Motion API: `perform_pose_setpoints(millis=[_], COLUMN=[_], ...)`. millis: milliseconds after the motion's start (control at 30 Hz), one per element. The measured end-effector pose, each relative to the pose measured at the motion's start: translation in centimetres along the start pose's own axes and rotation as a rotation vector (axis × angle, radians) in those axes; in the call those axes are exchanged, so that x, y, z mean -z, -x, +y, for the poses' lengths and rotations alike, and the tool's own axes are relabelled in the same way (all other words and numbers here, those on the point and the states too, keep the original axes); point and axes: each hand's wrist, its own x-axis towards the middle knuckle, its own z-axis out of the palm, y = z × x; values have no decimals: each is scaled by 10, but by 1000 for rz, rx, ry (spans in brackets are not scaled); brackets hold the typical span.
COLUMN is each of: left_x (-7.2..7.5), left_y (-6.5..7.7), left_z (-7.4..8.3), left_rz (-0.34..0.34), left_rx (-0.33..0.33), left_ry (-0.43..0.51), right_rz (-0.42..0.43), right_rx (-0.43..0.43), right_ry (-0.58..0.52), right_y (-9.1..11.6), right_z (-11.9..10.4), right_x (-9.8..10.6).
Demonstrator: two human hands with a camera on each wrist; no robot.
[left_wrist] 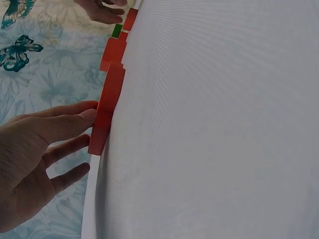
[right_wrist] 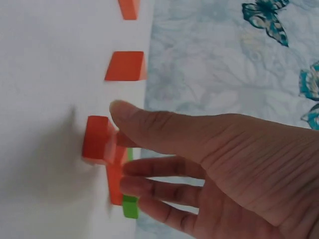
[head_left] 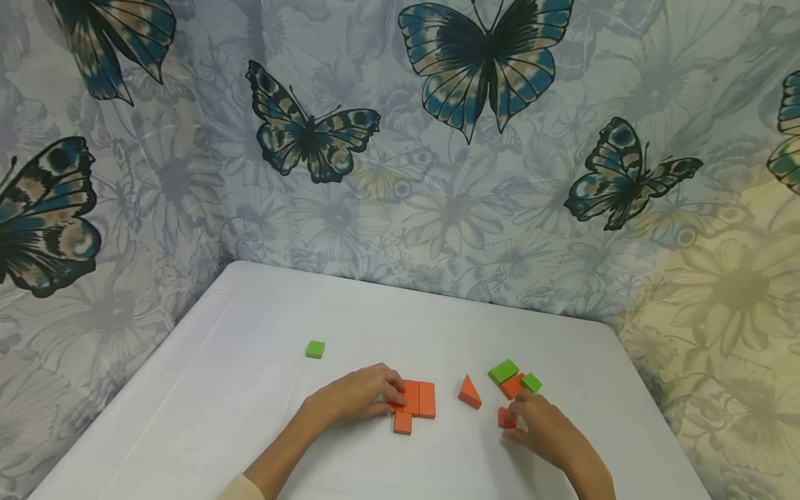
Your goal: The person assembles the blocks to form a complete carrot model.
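Observation:
In the head view, my left hand (head_left: 365, 392) touches the left edge of a flat group of orange-red blocks (head_left: 427, 400) with its fingertips. Its fingers, in the left wrist view, reach out fairly straight to the block's side (left_wrist: 102, 132). A small orange block (head_left: 403, 423) adjoins the group's near side. Farther right, my right hand (head_left: 546, 425) pinches a small orange block (head_left: 505, 418) between thumb and index finger. The right wrist view shows this block (right_wrist: 95, 139) at the fingertips, the other fingers extended. The left hand partly hides the group's leftmost piece.
An orange triangular block (head_left: 469, 393) lies between the hands. Beyond the right hand are a green block (head_left: 503, 371), an orange block (head_left: 512, 386) and a smaller green block (head_left: 531, 382). One green block (head_left: 315, 349) sits at the left. Butterfly-patterned fabric borders the white table (head_left: 250, 333).

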Motion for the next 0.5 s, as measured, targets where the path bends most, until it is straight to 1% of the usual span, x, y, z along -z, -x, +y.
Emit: perform_pose_setpoints(millis=[67, 167, 300, 400, 433, 500], left_x=[0, 0, 0, -1, -1, -2], left_y=[0, 1, 0, 0, 0, 0], left_z=[0, -1, -1, -2, -2, -2], left_rz=[2, 6, 6, 5, 6, 9], left_rx=[0, -2, -7, -11, -11, -10], left_ry=[1, 3, 9, 9, 8, 7], right_rz=[19, 22, 36, 59, 61, 61], right_rx=[-4, -17, -14, 4, 6, 37], right_ry=[10, 25, 58, 84, 81, 63], right_y=[-1, -5, -9, -10, -10, -10], right_z=[1, 0, -1, -2, -3, -6], right_x=[-1, -5, -11, -12, -11, -9])
